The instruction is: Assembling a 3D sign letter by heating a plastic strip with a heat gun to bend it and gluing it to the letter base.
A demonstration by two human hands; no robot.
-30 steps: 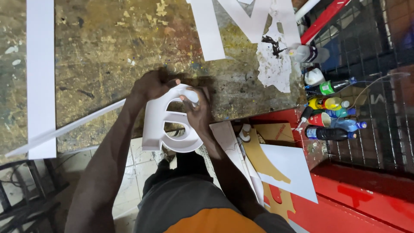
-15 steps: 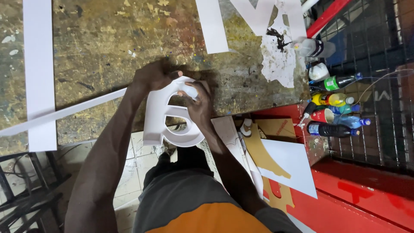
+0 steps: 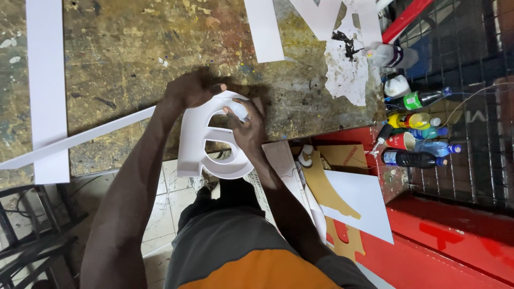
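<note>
Head view looks down on the white moulded letter shell with curved walls [image 3: 211, 144] that I hold at the near edge of the scuffed, paint-stained wooden workbench [image 3: 134, 64], its lower curve hanging past the edge above the pale tiled floor [image 3: 166, 203]. My left hand [image 3: 190, 90] is closed over the shell's upper rim, fingers curled on it. My right hand [image 3: 247, 127] is wrapped around a small white bottle [image 3: 239, 111] pressed against the inside of the shell, so both grips are full, one on the shell and one on the bottle. Compared with half a second ago, both hands sit in much the same places on the shell and it has not left the bench edge. A long thin white strip [image 3: 80, 138] runs from the shell's left side across the bench, crossing a wide white flat panel [image 3: 47, 85] that lies lengthwise. Further up lie white cut letter pieces [image 3: 310, 21] and a torn white sheet smeared with black [image 3: 348, 64]. To the right, a cluster of coloured plastic bottles [image 3: 415, 128] stands by a dark wire mesh [image 3: 471, 107], with brown card offcuts [image 3: 326, 187] and a white sheet [image 3: 364, 206] above red frame parts [image 3: 455, 241].
</note>
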